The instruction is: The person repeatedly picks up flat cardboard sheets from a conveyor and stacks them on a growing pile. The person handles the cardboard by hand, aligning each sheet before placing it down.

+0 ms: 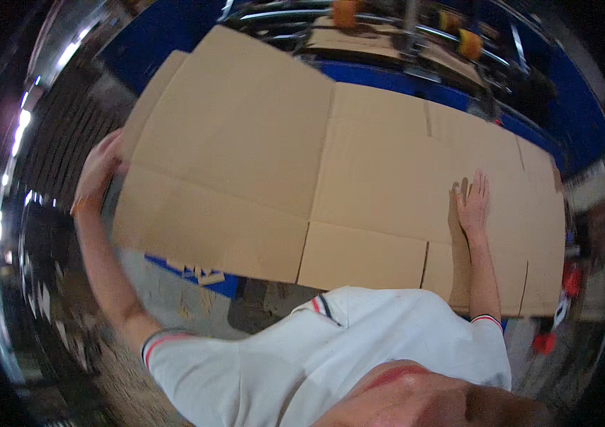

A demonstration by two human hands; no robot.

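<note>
A large brown cardboard sheet [380, 156], creased and slotted like an unfolded box blank, spreads across the view in front of me. Its left panel is tilted up along a crease, and a further flap shows behind its left edge. My left hand [105, 164] grips that left edge; some of its fingers are hidden by the board. On the right part of the sheet my right hand [474, 208] lies flat, palm down, fingers stretched out and holding nothing.
Beyond the sheet stands a blue machine [388, 75] with metal bars and orange rollers [470, 44]. More cardboard [356, 41] lies among the bars. Small cardboard scraps [210, 278] sit on a blue ledge at near left. A red object [544, 344] is at the right.
</note>
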